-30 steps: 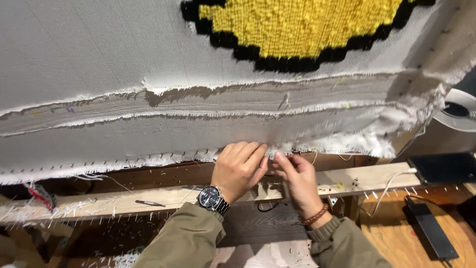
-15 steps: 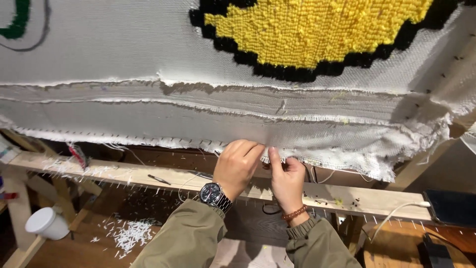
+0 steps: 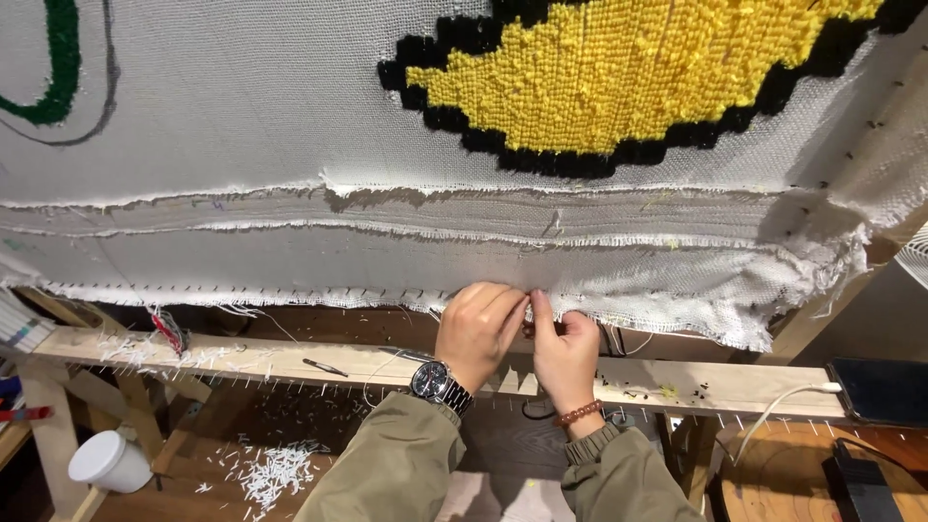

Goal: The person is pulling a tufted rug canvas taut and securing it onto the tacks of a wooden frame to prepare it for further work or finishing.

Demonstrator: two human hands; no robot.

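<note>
We have our left hand (image 3: 477, 332) and right hand (image 3: 564, 343) pinched shut side by side on the frayed bottom edge of the white backing cloth (image 3: 290, 266), which hangs above the wooden rail (image 3: 242, 362), with the yellow tufted patch (image 3: 619, 72) already filled.

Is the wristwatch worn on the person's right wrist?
No, the wristwatch sits on the left wrist, while the right hand has a beaded bracelet at its wrist.

Yellow tufted patch (image 3: 638, 77) (black-edged) runs off the top.
</note>
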